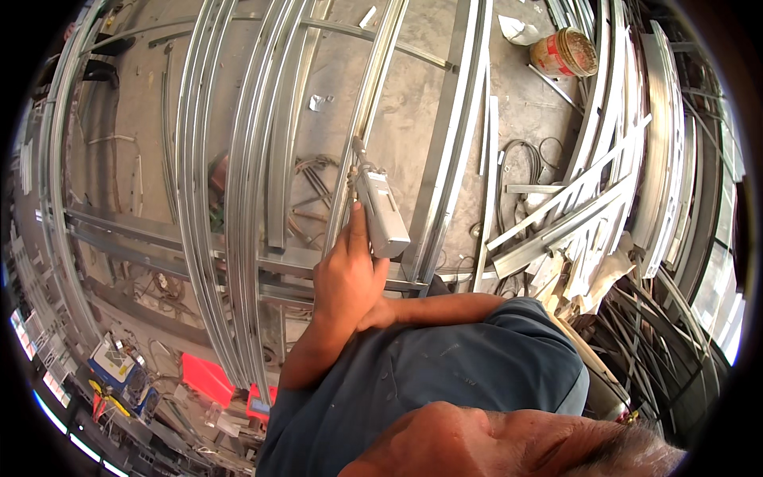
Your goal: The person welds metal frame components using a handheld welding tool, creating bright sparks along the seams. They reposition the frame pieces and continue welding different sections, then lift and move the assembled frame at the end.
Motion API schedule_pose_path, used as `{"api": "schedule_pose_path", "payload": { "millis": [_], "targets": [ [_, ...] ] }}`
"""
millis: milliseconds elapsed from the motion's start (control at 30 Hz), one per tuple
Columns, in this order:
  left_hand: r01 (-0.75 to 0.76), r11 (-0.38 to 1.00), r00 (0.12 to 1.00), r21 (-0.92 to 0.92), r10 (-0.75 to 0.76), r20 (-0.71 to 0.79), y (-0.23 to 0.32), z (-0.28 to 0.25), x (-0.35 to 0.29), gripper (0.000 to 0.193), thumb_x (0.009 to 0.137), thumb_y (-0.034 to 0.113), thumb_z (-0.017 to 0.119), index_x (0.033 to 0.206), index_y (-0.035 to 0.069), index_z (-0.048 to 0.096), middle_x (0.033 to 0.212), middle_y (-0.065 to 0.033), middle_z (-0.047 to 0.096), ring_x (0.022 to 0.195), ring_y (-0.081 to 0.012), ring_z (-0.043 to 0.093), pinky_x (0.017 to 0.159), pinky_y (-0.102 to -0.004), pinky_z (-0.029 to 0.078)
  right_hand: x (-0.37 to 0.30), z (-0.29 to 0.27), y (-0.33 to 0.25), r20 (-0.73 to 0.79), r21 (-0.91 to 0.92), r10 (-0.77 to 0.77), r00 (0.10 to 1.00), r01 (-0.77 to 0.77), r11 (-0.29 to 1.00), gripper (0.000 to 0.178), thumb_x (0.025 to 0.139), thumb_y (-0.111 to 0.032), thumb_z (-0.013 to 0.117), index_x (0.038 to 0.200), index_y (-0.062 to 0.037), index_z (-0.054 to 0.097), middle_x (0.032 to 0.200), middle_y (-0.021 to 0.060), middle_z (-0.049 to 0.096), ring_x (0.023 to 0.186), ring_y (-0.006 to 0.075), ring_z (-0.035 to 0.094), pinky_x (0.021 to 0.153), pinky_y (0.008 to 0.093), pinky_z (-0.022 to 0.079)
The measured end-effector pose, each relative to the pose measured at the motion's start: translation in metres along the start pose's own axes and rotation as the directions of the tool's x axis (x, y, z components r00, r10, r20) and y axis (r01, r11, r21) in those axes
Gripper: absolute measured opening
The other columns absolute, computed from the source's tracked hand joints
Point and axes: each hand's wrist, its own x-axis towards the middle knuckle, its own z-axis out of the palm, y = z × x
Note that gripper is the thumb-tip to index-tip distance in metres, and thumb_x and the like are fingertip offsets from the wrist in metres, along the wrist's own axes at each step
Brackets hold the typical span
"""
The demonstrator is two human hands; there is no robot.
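- Just left of centre: left hand (343, 274), finger extended; cannot tell whether its grip closes.
- Below centre: right hand (380, 312), mostly hidden; grip unclear.
- Centre: grey tool (385, 211), nose by metal channel (371, 87); probably best kept steady, aligned.

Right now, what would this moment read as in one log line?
left hand: at grey tool, grip unclear | right hand: mostly hidden behind left | tool tip: over metal channel, contact unclear
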Motion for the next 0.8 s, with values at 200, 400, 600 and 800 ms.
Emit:
{"api": "schedule_pose_path", "payload": {
  "millis": [200, 400, 600, 800],
  "targets": [
    [0.007, 0.999, 1.0, 0.043, -0.008, 0.015, 0.004, 0.001, 0.001, 0.085, 0.076, 0.019, 0.078, 0.15, 0.002, 0.039, 0.114, -0.0226, 0.066, 0.089, -0.0414, 0.07, 0.072, -0.0475, 0.058, -0.002, -0.004, -0.001, 0.002, 0.032, 0.086, 0.996, -0.086, 0.996, 0.053, 0.079, -0.007, 0.074, 0.129, 0.0006, 0.059, 0.122, 0.0101, 0.066, 0.116, 0.0217, 0.059, 0.099, 0.0366, 0.048],
    [-0.023, 0.994, 0.998, 0.107, 0.017, 0.055, 0.008, 0.002, 0.008, 0.085, 0.077, 0.016, 0.077, 0.15, -0.001, 0.036, 0.114, -0.0204, 0.065, 0.091, -0.0367, 0.07, 0.072, -0.0434, 0.059, 0.0, -0.008, -0.005, 0.006, 0.004, 0.093, 0.996, -0.093, 0.996, 0.06, 0.079, -0.008, 0.075, 0.135, 0.0007, 0.055, 0.129, 0.0103, 0.063, 0.121, 0.0228, 0.056, 0.103, 0.0374, 0.046],
    [0.012, 0.996, 1.0, 0.084, -0.012, 0.006, 0.007, 0.004, 0.008, 0.086, 0.077, 0.02, 0.078, 0.151, 0.005, 0.038, 0.112, -0.0212, 0.067, 0.088, -0.0409, 0.07, 0.071, -0.0473, 0.058, 0.001, -0.011, -0.004, 0.044, 0.011, 0.109, 0.993, -0.11, 0.994, 0.059, 0.078, -0.007, 0.073, 0.134, 0.0009, 0.056, 0.127, 0.01, 0.063, 0.12, 0.0221, 0.056, 0.102, 0.0369, 0.046],
    [0.002, 0.991, 0.999, 0.133, -0.008, 0.045, 0.009, -0.001, 0.01, 0.086, 0.076, 0.015, 0.078, 0.149, -0.002, 0.035, 0.112, -0.0202, 0.065, 0.089, -0.037, 0.07, 0.072, -0.0442, 0.059, 0.003, -0.011, -0.003, 0.04, 0.004, 0.118, 0.992, -0.118, 0.993, 0.059, 0.078, -0.006, 0.072, 0.134, 0.0009, 0.056, 0.128, 0.0101, 0.063, 0.121, 0.0224, 0.056, 0.102, 0.037, 0.046]
  ]
}}
